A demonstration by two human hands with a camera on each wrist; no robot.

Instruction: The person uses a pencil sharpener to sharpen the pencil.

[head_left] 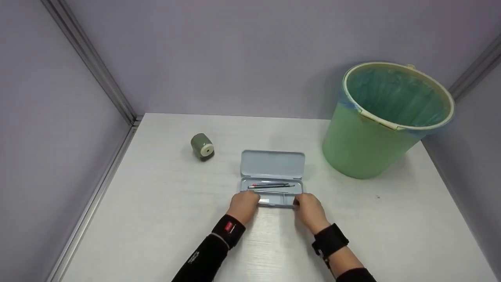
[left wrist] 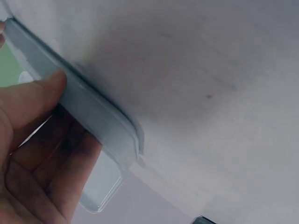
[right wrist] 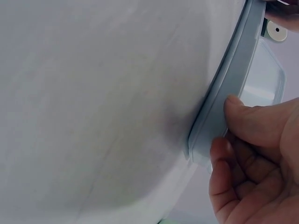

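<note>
Pencil case [head_left: 273, 174] on the desk [head_left: 156, 219], its lid [head_left: 273, 162] opened away from you, the pencils [head_left: 271, 186] lying inside. Your left hand [head_left: 243, 205] and right hand [head_left: 310, 211] each grasp the case near a front corner. The step in hand appears to be steadying it; shifting it would call for an even, level grip.

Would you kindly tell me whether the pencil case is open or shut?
The pencil case is open: in the head view, its lid is folded back and the pencils inside are exposed.
</note>
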